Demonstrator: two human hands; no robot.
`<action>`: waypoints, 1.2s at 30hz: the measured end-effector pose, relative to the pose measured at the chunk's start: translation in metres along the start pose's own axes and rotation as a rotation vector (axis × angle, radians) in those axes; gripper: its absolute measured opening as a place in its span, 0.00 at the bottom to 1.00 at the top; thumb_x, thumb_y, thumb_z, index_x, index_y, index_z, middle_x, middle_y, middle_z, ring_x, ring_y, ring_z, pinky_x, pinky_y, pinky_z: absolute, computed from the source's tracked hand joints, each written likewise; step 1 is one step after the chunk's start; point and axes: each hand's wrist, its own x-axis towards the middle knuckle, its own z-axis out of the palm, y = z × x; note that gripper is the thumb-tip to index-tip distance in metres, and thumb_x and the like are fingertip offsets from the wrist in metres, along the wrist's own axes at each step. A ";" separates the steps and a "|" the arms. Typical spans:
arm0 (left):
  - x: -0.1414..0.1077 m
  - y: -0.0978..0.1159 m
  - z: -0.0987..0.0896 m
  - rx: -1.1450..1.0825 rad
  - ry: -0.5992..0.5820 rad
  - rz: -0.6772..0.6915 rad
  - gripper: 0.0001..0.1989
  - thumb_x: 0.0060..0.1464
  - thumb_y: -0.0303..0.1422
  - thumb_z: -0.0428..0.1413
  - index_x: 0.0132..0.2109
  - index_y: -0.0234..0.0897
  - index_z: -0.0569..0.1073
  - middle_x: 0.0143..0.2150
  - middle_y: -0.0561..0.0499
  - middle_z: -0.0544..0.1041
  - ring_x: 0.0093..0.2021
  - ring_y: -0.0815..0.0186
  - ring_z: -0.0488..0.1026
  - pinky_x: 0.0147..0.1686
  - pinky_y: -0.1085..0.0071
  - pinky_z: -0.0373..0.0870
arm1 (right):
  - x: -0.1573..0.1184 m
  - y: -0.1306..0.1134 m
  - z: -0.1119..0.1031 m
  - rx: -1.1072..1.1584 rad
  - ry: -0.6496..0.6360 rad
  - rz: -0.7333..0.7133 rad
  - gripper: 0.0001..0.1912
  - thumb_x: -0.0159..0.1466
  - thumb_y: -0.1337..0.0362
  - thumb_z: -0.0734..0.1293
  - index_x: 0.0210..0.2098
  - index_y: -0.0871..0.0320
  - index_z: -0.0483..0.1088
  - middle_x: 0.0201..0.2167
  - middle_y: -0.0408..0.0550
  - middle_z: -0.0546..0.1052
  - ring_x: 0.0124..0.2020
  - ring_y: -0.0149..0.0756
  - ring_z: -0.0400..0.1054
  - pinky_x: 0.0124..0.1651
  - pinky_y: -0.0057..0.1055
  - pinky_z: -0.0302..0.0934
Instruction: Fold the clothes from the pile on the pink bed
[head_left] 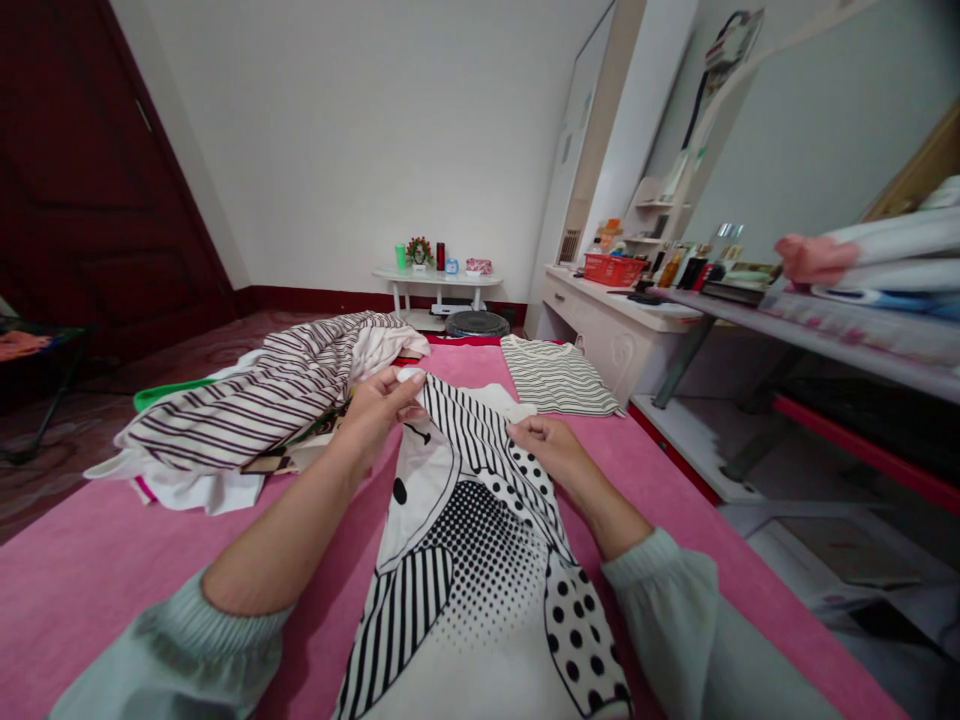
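A white garment [487, 580] with black stripes, dots and a cartoon print lies along the pink bed cover, running toward me. My left hand [384, 405] pinches its far left edge between thumb and fingers. At the far right edge, my right hand [551, 445] grips the same cloth, which is partly folded over between the two hands. Beyond my right hand lies a striped shirt [559, 375], flat and folded. Left of my left hand sits a heap of clothes [262, 400], with a brown-and-white striped piece on top.
The pink bed cover [315, 610] stretches under everything. On the right stand a white dressing table [600, 320] with a red basket [613, 268] and a grey shelf [825, 325] bearing folded cloth. A small white table [435, 277] stands by the far wall.
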 end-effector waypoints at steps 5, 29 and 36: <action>-0.003 0.015 0.010 -0.085 0.101 0.076 0.16 0.41 0.39 0.67 0.34 0.34 0.72 0.27 0.57 0.73 0.25 0.76 0.70 0.28 0.80 0.71 | -0.013 -0.024 0.013 -0.427 0.149 -0.214 0.06 0.49 0.69 0.69 0.27 0.53 0.72 0.26 0.42 0.74 0.29 0.33 0.64 0.31 0.28 0.51; 0.055 -0.005 0.081 0.023 -0.043 0.072 0.22 0.46 0.34 0.64 0.48 0.31 0.72 0.45 0.41 0.76 0.44 0.61 0.75 0.48 0.61 0.71 | -0.019 -0.051 -0.015 0.237 -0.367 0.466 0.11 0.54 0.56 0.68 0.27 0.58 0.67 0.16 0.36 0.65 0.14 0.22 0.53 0.18 0.19 0.49; 0.021 -0.068 0.073 0.538 -0.278 0.226 0.31 0.53 0.32 0.57 0.63 0.35 0.60 0.65 0.37 0.60 0.61 0.51 0.62 0.59 0.51 0.60 | -0.010 -0.021 -0.050 0.031 -0.428 0.495 0.17 0.50 0.55 0.73 0.32 0.61 0.71 0.26 0.48 0.76 0.23 0.30 0.69 0.25 0.24 0.62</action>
